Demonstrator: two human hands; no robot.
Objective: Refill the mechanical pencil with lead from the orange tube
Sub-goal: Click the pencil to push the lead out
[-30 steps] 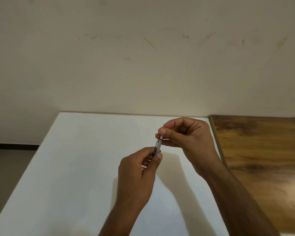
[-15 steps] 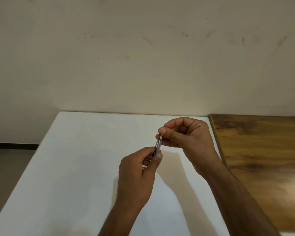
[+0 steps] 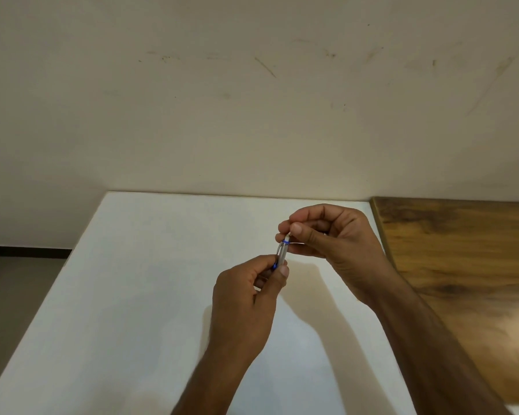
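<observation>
You hold the thin silver mechanical pencil with blue bands (image 3: 283, 252) up in the air over the flat white table (image 3: 132, 295), a bit to the right of the middle. It tilts a little, its top end pointing to about 1 o'clock.

What could go wrong? I think the small top piece could slip out of your fingertips and roll off the table, because it is tiny and your grip on it is light. If a lead is going in, it could snap if you push at a slant. I cannot see any lead here, and the orange tube is not in sight.

Your left hand (image 3: 246, 304) comes up from 6 o'clock. Its thumb and fingers are curled and pinch the low end of the pencil. Your right hand (image 3: 333, 235) reaches in from 4 o'clock. Its thumb and first finger pinch the very top of the pencil, with the other fingers curled in behind.

At 3 o'clock, the brown wooden table (image 3: 462, 265) sits right beside the white one.
</observation>
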